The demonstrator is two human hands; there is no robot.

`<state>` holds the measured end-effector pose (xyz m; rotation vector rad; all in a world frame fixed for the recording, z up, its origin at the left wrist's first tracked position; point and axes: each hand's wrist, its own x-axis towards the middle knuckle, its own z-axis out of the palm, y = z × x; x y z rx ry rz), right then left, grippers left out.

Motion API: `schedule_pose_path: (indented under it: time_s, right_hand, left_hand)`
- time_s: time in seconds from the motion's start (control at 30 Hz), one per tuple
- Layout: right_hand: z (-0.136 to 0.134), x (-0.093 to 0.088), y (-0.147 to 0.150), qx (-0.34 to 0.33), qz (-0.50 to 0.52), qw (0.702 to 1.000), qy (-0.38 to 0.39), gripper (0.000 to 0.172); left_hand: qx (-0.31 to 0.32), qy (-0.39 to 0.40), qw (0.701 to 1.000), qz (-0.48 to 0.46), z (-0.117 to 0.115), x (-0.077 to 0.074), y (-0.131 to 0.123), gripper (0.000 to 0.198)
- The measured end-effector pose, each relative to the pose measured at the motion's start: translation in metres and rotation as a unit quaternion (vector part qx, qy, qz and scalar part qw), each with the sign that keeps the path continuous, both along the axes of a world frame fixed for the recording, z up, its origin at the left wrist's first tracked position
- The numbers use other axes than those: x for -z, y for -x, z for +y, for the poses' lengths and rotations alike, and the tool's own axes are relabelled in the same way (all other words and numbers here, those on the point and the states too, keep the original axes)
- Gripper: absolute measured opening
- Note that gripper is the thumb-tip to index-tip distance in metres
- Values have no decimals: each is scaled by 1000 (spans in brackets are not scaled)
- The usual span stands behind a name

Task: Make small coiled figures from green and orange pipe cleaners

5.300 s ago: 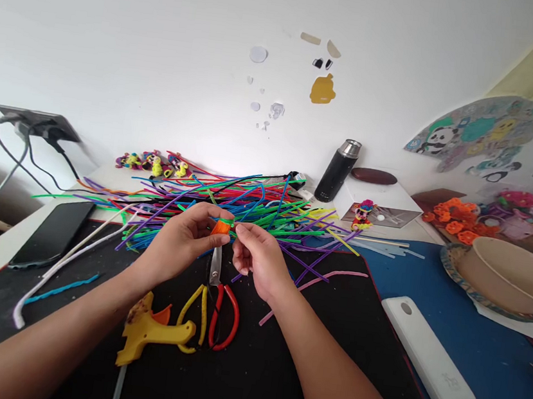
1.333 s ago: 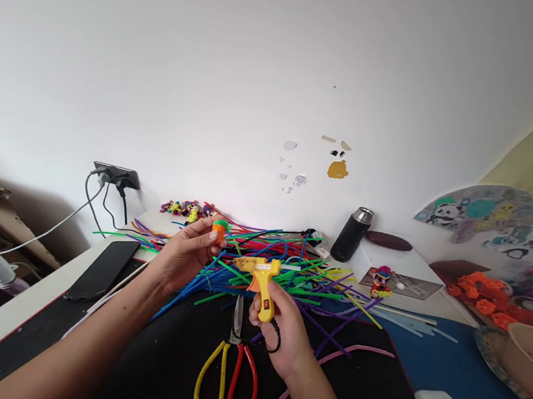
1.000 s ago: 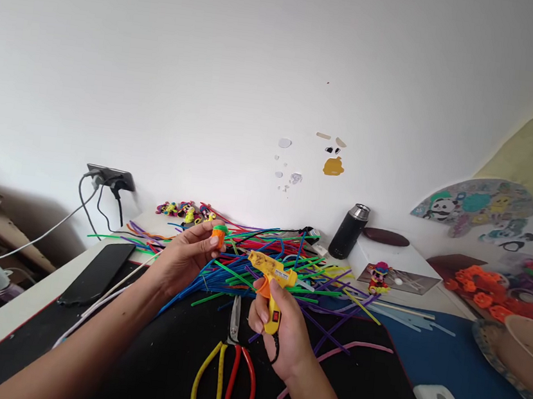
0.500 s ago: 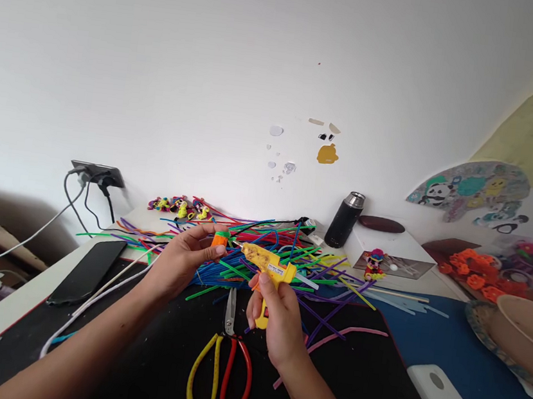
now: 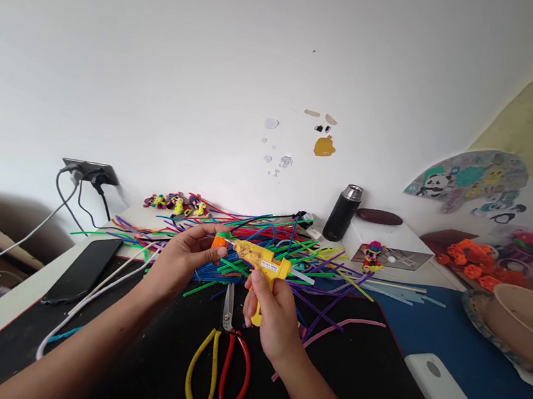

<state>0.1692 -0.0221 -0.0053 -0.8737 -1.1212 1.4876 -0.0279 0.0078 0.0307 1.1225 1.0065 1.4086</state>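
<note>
Orange-and-green piece [image 5: 219, 243], head view: I have it pinched between thumb and fingers of my left hand [image 5: 184, 254], held up in front of the pile of coloured stems [image 5: 267, 233]. My right hand [image 5: 276, 317] is curled round the grip of a yellow glue gun [image 5: 252, 255], its nozzle [image 5: 230, 242] right at the green end; contact or glue flow, can't tell. Progress, my judgement: orange body and green top look formed, gluing seems under way, no finished bond visible. Scissors [image 5: 227, 318] lie idle on the black mat [image 5: 153, 367]. Small figures [image 5: 177, 204] near the wall [image 5: 164, 83] look complete. Writing: the gun's pale label [image 5: 269, 266] carries dark print, too small to read; no brand legible on the flask [image 5: 340, 218] or phone [image 5: 83, 267].
</note>
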Motion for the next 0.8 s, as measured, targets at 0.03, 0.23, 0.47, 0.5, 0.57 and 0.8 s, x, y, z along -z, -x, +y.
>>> schedule_pose_path:
  time_s: [0.03, 0.23, 0.47, 0.5, 0.57, 0.8]
  right_hand:
    - [0, 0, 0, 1, -3, 1000, 1, 72]
    - [0, -2, 1, 10, -10, 1000, 2, 73]
    - [0, -2, 0, 11, -17, 1000, 4, 73]
    - [0, -2, 0, 11, -18, 1000, 5, 73]
    - [0, -1, 0, 10, -19, 1000, 5, 73]
    - [-1, 1, 2, 15, -17, 1000, 11, 73]
  left_hand:
    - [-1, 1, 1000, -1, 0, 0, 0, 49]
    - [-2, 3, 1000, -6, 0, -1, -1, 51]
    - [-1, -7, 1000, 16, 1, 1, 0, 49]
    - [-2, -7, 1000, 18, 1, 2, 0, 48]
    - [-1, -10, 1000, 22, 1, 3, 0, 47]
    - [6, -9, 999, 31, 3, 5, 1, 48]
